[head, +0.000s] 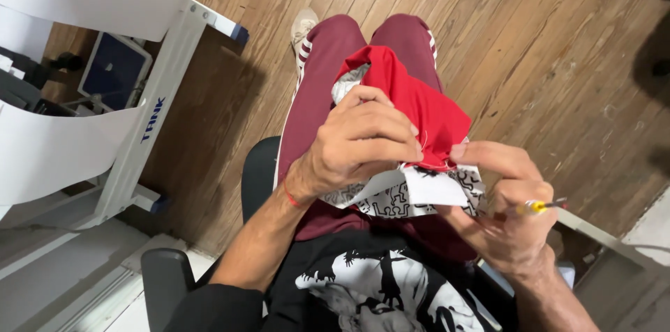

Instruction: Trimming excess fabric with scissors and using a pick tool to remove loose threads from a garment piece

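Note:
My left hand (359, 144) grips a bundle of red fabric (419, 105) joined to a white cloth with a black line pattern (412, 196), held above my lap. A loose red thread runs along the seam between the two cloths. My right hand (506, 210) pinches the edge of the fabric with thumb and forefinger and also holds a small tool with a yellow handle and thin metal tip (541, 206). I sit with maroon striped trousers (324, 77) and a black printed shirt below the cloth.
A white metal table frame (157, 105) with white paper sheets stands at the left. A black chair armrest (164, 280) is at lower left. Wooden plank floor (530, 46) spreads beneath and to the right. One pale shoe (303, 26) rests on it.

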